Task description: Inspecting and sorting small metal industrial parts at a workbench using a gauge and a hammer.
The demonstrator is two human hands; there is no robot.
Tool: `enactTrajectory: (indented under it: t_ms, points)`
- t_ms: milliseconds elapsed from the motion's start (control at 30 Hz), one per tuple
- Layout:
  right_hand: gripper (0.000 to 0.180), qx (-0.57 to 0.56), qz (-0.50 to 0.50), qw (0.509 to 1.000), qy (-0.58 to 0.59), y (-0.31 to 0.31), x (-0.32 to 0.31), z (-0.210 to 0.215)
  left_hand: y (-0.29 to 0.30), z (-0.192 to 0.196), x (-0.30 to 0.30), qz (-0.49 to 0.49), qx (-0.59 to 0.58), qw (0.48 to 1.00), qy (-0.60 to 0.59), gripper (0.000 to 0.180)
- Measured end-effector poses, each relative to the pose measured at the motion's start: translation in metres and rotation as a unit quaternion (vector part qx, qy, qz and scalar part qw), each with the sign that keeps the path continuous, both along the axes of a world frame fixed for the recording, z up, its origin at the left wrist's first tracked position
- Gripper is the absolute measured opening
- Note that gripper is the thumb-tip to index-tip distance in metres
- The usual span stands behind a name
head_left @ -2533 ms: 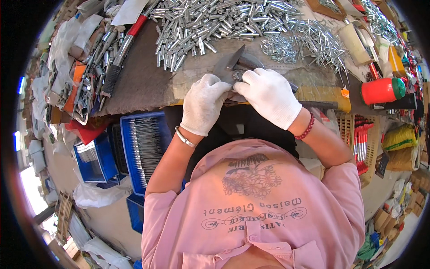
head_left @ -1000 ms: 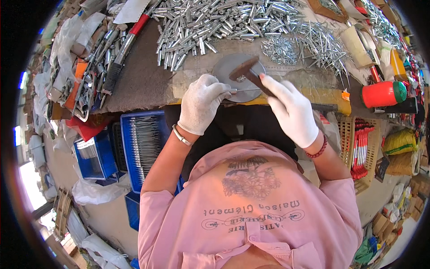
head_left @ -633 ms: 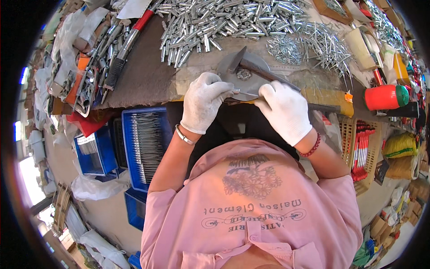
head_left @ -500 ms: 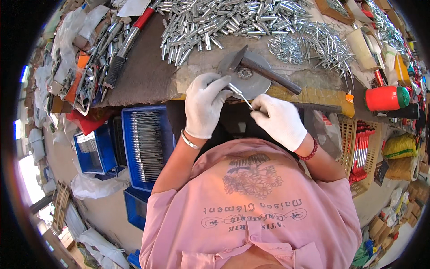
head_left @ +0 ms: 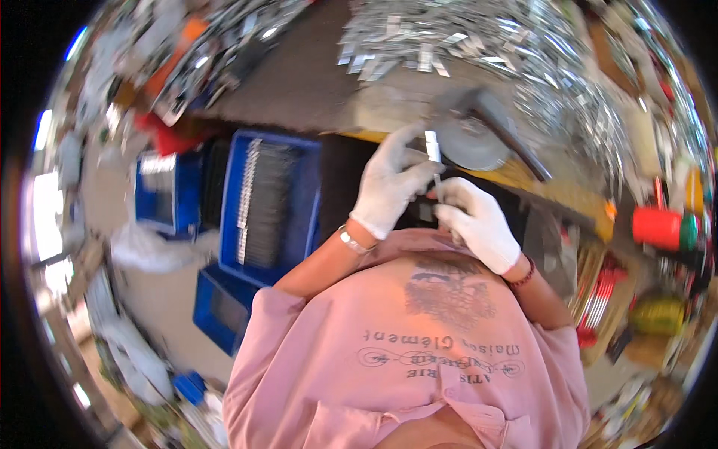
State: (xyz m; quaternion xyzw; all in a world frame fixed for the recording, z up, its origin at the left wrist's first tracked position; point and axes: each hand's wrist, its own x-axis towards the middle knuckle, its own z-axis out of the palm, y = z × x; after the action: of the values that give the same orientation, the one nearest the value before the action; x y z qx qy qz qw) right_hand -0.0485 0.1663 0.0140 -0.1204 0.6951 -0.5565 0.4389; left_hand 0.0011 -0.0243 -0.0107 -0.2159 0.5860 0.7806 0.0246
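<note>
Both hands wear white knitted gloves and meet in front of my body. My left hand (head_left: 390,182) is closed around a short shiny metal tube (head_left: 432,147), its upper end showing past the fingertips. A thin metal rod (head_left: 438,185) runs from the tube's lower end toward me. The fingers of my right hand (head_left: 479,224) pinch that rod near its lower end. Just beyond the hands, a hammer (head_left: 505,131) with a dark handle lies across a round grey metal disc (head_left: 471,147) on the bench. Motion blur hides finer detail.
A heap of metal tubes (head_left: 441,37) covers the far bench, with thin metal pins (head_left: 576,112) to its right. Blue bins (head_left: 232,202) stand at the left, one holding rows of rods. A red roll (head_left: 658,228) and a yellowish basket (head_left: 587,273) are at the right.
The whole view has shifted and turned, so bench and hands appear further right. The tube and rod now point more steeply away from me, still held by both hands.
</note>
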Motion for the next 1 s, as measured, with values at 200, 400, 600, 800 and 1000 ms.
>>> enactTrajectory:
  t_ms: [200,400,600,800,1000]
  points:
    - [0.046,-0.059,-0.028,0.989,0.129,0.011,-0.009,0.005,-0.05,-0.01,0.043,0.155,-0.057,0.985,0.048,0.057]
    - [0.036,-0.028,-0.141,0.967,0.213,0.02,-0.036,-0.01,-0.154,-0.112,0.164,0.405,-0.285,0.851,-0.176,0.056]
    - [0.038,-0.021,-0.136,0.964,0.228,0.018,-0.042,-0.021,-0.219,-0.199,0.285,0.494,-0.361,0.726,-0.315,0.046]
    - [0.037,-0.021,-0.132,0.964,0.231,0.02,-0.042,-0.02,-0.258,-0.213,0.294,0.436,-0.429,0.686,-0.395,0.044]
    - [0.034,-0.017,-0.163,0.959,0.23,0.027,-0.039,-0.015,-0.251,-0.208,0.26,0.396,-0.494,0.631,-0.449,0.043]
